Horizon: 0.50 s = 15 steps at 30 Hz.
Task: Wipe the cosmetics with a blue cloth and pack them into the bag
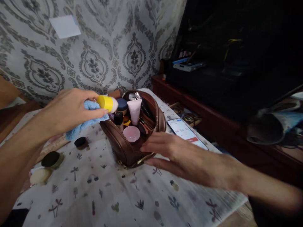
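Note:
My left hand (68, 110) is closed round a light blue cloth (81, 124) and a small bottle with a yellow cap (107, 103), held just above the left rim of an open brown cosmetic bag (123, 146). Standing inside the bag are a pink tube (134, 110), a round pink compact (131, 133), a dark blue jar (122, 104) and a small black bottle (118, 118). My right hand (170, 151) reaches in from the right with fingers stretched out, resting against the bag's right front edge.
A phone (186, 132) with a lit timer screen lies right of the bag. Small round jars and lids (50, 158) lie on the flowered tablecloth at the left. A dark wooden cabinet edge (189, 97) runs along the right; a patterned wall stands behind.

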Each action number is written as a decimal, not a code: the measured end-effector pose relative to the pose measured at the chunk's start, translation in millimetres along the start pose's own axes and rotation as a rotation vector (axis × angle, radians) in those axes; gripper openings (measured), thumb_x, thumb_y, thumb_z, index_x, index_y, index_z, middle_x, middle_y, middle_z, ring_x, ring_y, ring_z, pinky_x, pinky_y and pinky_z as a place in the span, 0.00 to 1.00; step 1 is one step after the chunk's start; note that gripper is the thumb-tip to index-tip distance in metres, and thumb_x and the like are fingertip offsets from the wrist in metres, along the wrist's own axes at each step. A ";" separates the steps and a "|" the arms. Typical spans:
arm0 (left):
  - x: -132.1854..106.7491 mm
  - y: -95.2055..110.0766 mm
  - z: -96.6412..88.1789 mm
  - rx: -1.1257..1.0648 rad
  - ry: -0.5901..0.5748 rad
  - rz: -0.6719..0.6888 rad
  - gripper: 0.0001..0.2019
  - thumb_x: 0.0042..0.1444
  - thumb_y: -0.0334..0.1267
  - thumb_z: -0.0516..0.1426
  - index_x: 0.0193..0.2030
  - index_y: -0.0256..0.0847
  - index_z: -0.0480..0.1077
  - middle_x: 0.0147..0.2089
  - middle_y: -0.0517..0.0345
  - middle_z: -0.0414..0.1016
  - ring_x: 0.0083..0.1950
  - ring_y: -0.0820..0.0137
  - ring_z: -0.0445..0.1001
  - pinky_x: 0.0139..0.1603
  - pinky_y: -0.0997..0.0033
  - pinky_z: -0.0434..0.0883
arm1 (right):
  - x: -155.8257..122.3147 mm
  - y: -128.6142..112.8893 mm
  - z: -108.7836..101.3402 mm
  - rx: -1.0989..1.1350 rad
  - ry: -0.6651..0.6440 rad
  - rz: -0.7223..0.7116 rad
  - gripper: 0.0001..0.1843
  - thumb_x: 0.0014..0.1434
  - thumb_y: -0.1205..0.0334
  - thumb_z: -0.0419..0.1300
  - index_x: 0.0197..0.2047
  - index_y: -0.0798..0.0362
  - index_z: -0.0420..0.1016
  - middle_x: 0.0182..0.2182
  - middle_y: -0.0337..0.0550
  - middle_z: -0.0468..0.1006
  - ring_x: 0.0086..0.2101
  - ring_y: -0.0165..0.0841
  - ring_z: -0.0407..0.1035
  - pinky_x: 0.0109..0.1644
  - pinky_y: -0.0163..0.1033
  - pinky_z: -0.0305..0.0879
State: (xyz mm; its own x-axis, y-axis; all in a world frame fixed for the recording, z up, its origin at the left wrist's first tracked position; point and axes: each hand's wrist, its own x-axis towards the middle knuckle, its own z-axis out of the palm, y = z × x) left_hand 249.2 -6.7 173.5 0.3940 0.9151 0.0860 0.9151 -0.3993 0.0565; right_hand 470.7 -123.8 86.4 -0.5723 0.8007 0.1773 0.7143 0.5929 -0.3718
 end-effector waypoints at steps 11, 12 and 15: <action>27.5 -2.6 2.8 0.113 -0.004 0.170 0.25 0.49 0.62 0.57 0.45 0.48 0.78 0.19 0.68 0.63 0.23 0.74 0.61 0.29 0.73 0.54 | -22.0 10.9 58.7 -0.032 0.492 -0.123 0.14 0.65 0.74 0.56 0.53 0.60 0.73 0.47 0.52 0.81 0.50 0.37 0.74 0.54 0.44 0.74; 30.0 -3.1 3.2 0.125 -0.014 0.183 0.26 0.48 0.63 0.57 0.45 0.48 0.78 0.20 0.68 0.65 0.23 0.75 0.62 0.29 0.74 0.54 | -21.5 11.4 59.1 -0.027 0.498 -0.127 0.14 0.65 0.74 0.56 0.53 0.60 0.73 0.47 0.52 0.81 0.50 0.37 0.74 0.54 0.44 0.74; 31.9 0.2 2.3 0.147 -0.022 0.230 0.26 0.47 0.63 0.58 0.44 0.47 0.78 0.22 0.68 0.67 0.25 0.75 0.64 0.31 0.74 0.55 | -20.7 11.1 62.0 -0.007 0.526 -0.132 0.13 0.64 0.74 0.57 0.52 0.60 0.73 0.46 0.53 0.82 0.49 0.37 0.74 0.53 0.44 0.74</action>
State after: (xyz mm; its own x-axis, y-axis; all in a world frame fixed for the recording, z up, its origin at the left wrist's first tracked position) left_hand 262.2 22.5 173.9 0.5933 0.8028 0.0586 0.8033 -0.5858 -0.1071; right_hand 465.5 -139.2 22.1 -0.3797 0.6530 0.6553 0.6536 0.6907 -0.3096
